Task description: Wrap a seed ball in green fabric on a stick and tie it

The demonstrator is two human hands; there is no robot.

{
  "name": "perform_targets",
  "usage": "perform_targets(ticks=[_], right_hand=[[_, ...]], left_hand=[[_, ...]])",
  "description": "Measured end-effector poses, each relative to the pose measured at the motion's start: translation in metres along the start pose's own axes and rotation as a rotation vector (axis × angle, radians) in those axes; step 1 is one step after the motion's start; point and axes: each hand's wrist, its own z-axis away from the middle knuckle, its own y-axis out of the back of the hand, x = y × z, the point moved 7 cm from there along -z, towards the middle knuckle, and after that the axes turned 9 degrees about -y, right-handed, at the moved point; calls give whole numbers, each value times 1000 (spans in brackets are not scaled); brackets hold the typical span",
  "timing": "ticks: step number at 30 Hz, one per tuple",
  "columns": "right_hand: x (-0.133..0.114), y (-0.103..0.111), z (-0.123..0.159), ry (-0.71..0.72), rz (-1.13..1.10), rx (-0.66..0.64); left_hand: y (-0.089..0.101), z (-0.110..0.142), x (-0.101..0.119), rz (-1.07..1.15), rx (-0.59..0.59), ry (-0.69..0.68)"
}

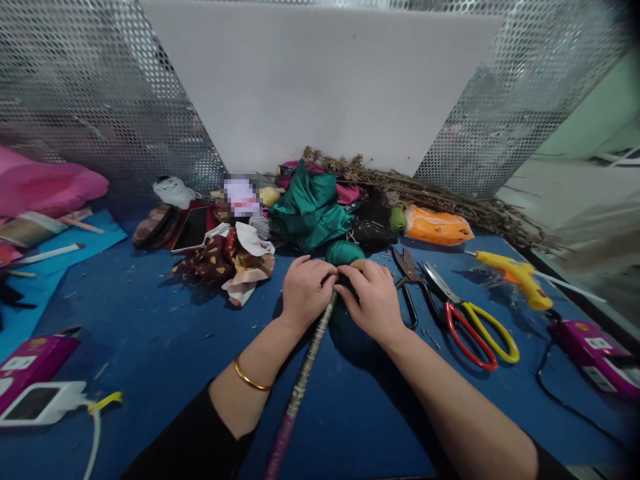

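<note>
A long thin stick [309, 363] with a grey wrapped length and a purple lower part runs from the bottom edge up to my fingers. My left hand [306, 288] is closed around its upper end, thumb and fingers pinched together. On the other side my right hand [371, 297] also pinches the stick's tip, close against the left. The very tip is hidden by the fingers. Just beyond my hands lies a ball of green yarn [345, 252]. Another dark green round shape shows partly below my right hand.
Black-handled shears [411, 283] and red-and-yellow scissors [467, 320] lie at right, near a yellow glue gun [520, 273] and a purple power strip [597, 357]. Behind are green cloth [313, 210], dry twigs [450, 197] and an orange packet [437, 227]. Crumpled fabric [227, 260] and a phone [193, 229] sit left.
</note>
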Motion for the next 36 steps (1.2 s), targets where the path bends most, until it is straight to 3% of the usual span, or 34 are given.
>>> perform_targets(ticks=[6, 11, 14, 18, 23, 36], right_hand=[[8, -7, -4, -36, 108, -16], [-6, -11, -6, 20, 391, -29], [-10, -14, -5, 53, 433, -61], [-8, -17, -3, 139, 360, -115], [-4, -18, -2, 182, 195, -129], [5, -13, -4, 71, -148, -177]], left_hand=[[-3, -1, 0, 8, -46, 14], [-3, -2, 12, -83, -55, -112], [-3, -2, 18, -89, -55, -164], [-6, 1, 17, -71, -59, -174], [-8, 8, 7, -44, 24, -74], [-11, 15, -8, 96, 90, 213]])
